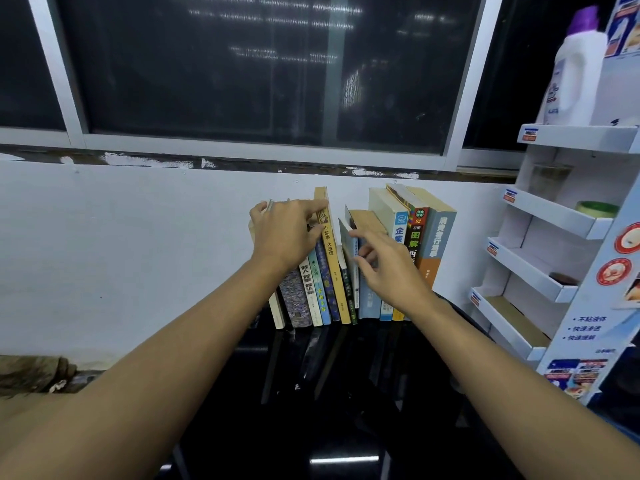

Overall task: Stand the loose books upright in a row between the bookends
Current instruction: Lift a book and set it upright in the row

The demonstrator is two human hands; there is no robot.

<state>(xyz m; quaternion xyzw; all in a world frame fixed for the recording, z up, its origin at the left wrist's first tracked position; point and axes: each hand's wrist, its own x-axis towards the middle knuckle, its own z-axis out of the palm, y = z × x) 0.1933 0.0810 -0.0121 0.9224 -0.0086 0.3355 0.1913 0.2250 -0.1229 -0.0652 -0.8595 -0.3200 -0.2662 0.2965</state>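
A row of several books (323,282) stands upright on a dark glossy table (346,393), against a white wall. My left hand (285,233) lies over the tops of the left group, fingers stretched to the tall tan book (331,265). My right hand (384,265) reaches into the middle of the row, fingertips touching the thin blue books (348,230) that lean there. To the right stand thicker books, among them a grey and orange one (438,244). The bookends are hidden behind the books and hands.
A white cardboard display rack (540,271) with stepped shelves stands at the right, a white bottle with a purple cap (576,74) on top. A dark window (242,71) runs above the wall.
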